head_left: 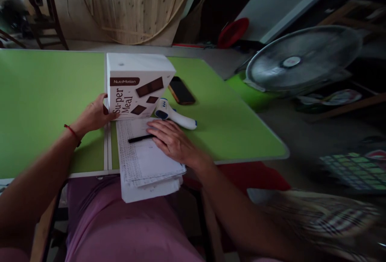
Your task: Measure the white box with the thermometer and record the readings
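Note:
A white box [135,93] printed "NutriMotion Su-per Meal" stands upright on the green table. My left hand [98,113] grips its lower left edge, the thumb against the printed front and the other fingers at the side. A stack of papers [150,161] lies in front of the box and hangs over the table's near edge. My right hand [171,139] rests on these papers with fingers stretched out. A black pen [138,138] lies on the sheets, its right end under or against those fingers. Just beyond this hand is a white and blue handheld thermometer [177,118].
A phone [181,91] lies on the green table [235,121], right of the box. Past the table's right side stands a round fan-like object [301,62]. A red stool or seat [253,177] is below the near edge. A chair [45,16] stands at the far left.

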The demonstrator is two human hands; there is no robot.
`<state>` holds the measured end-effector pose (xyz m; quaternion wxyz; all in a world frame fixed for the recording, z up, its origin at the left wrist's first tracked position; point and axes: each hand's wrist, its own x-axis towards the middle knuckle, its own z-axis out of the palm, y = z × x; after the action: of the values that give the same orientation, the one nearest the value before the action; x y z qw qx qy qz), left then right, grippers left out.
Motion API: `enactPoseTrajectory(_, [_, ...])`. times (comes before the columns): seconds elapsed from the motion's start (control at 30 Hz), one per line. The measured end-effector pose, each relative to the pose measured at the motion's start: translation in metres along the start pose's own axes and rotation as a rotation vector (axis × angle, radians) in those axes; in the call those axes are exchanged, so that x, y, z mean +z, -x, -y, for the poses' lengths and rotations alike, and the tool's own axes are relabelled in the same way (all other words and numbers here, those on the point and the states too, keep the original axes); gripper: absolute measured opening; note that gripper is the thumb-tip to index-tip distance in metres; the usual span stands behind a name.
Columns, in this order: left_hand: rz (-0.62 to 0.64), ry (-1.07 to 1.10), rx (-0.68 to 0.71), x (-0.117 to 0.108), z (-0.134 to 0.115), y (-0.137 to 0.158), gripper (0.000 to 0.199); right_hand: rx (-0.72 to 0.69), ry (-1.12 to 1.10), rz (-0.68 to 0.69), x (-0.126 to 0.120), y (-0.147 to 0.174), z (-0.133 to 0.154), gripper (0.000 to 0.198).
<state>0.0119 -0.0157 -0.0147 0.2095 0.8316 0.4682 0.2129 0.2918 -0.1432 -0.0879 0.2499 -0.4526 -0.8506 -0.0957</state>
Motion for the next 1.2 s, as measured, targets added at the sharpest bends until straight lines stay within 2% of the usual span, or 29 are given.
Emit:
enactPoseTrajectory(0.07, [-0.021, -0.29, -0.067, -0.003, -0.012, 0.007, 0.051, 0.008, -0.004, 0.0, 0.0, 0.0, 0.0, 0.036])
enactPoseTrajectory(0.17, [0.12, -0.536, -0.083, -0.007, -0.034, 0.021, 0.044, 0.027, -0.007, 0.002, 0.001, 0.0, 0.003, 0.034])
enactPoseTrajectory(0.3, [0.274, -0.504, 0.101, 0.0, -0.05, 0.032, 0.031, 0.06, 0.048, -0.023, -0.003, 0.001, 0.009, 0.031])
enactPoseTrajectory(0.33, [0.293, -0.501, 0.129, 0.003, -0.051, 0.032, 0.033, 0.067, 0.073, -0.024, -0.005, 0.002, 0.01, 0.03])
enactPoseTrajectory(0.43, [0.313, -0.538, 0.123, 0.011, -0.05, 0.031, 0.051, 0.077, 0.127, 0.003, -0.012, 0.003, 0.011, 0.028])
enactPoseTrajectory(0.5, [0.348, -0.536, 0.108, 0.013, -0.05, 0.03, 0.05, 0.056, 0.122, -0.021, -0.015, 0.002, 0.009, 0.026])
enactPoseTrajectory(0.6, [0.389, -0.513, 0.119, 0.013, -0.051, 0.03, 0.043, 0.062, 0.013, -0.267, -0.018, -0.003, 0.006, 0.016])
enactPoseTrajectory(0.67, [0.396, -0.497, 0.15, 0.014, -0.051, 0.03, 0.045, 0.16, -0.155, -0.498, -0.02, -0.01, 0.007, 0.009])
enactPoseTrajectory(0.73, [0.407, -0.494, 0.189, 0.015, -0.048, 0.031, 0.048, 0.288, -0.392, -0.621, -0.021, -0.02, 0.01, 0.013])
enactPoseTrajectory(0.8, [0.423, -0.504, 0.228, 0.016, -0.045, 0.032, 0.047, 0.378, -0.646, -0.573, -0.019, -0.033, 0.014, 0.017])
enactPoseTrajectory(0.87, [0.427, -0.511, 0.25, 0.017, -0.042, 0.031, 0.045, 0.42, -0.85, -0.407, -0.015, -0.046, 0.016, 0.02])
enactPoseTrajectory(0.93, [0.415, -0.503, 0.254, 0.016, -0.04, 0.03, 0.045, 0.445, -0.94, -0.264, -0.005, -0.057, 0.015, 0.023])
enactPoseTrajectory(0.97, [0.412, -0.498, 0.252, 0.016, -0.04, 0.03, 0.045, 0.461, -0.936, -0.234, 0.0, -0.06, 0.014, 0.023])
enactPoseTrajectory(1.1, [0.429, -0.523, 0.244, 0.015, -0.042, 0.031, 0.042, 0.541, -0.82, -0.34, 0.023, -0.062, 0.006, 0.02])
enactPoseTrajectory(1.2, [0.449, -0.575, 0.241, 0.015, -0.044, 0.032, 0.041, 0.577, -0.82, -0.377, 0.031, -0.059, 0.004, 0.017])
